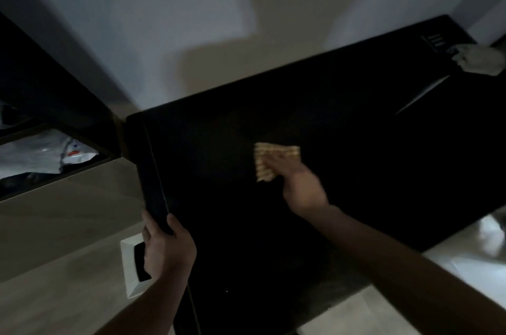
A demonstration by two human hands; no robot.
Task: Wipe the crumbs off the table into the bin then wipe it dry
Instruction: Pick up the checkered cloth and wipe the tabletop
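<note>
The right hand presses flat fingers on a yellow checked cloth mid-desk on the black glossy desk, while the white square bin lies left, beside the left hand gripping the desk edge.

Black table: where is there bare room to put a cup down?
The dark black tabletop looks bare between the yellow checked cloth under the right hand and the crumpled white rag. The left hand occupies the near-left edge.

Black table, tan checked cloth, white bin.
</note>
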